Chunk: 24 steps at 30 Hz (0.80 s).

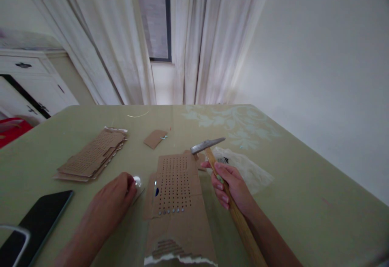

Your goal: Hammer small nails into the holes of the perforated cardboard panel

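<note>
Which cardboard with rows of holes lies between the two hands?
The long sheet, torn across its near end; the other perforated cardboard sits in a stack farther left.

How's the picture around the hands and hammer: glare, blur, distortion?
Head view: hammer legible, slightly soft; head view: bright white patch by the left hand, glare or a pale object, can't tell; head view: wide-angle stretching toward the edges, dark smudge at lower right.
</note>
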### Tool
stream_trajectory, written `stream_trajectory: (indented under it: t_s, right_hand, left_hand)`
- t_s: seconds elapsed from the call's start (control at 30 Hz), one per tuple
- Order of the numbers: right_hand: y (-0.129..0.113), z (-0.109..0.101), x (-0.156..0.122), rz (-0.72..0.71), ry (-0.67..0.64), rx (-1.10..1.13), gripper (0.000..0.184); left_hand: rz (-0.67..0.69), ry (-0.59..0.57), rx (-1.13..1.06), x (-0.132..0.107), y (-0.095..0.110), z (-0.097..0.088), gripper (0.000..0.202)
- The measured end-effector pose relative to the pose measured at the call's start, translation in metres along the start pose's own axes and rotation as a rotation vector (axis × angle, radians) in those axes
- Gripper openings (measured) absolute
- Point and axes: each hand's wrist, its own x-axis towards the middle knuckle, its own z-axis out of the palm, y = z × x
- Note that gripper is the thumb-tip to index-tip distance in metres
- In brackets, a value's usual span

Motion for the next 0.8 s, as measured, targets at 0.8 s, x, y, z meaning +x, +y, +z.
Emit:
stream_trajectory:
  t_s: [0.8]
  right_hand:
    - [0.0, 0.009, -0.004, -0.021, -0.016, 0.035, 0.059]
  left_hand:
    - [0.254, -0.021, -0.641, -0.052, 0.104, -0.01, 0.026]
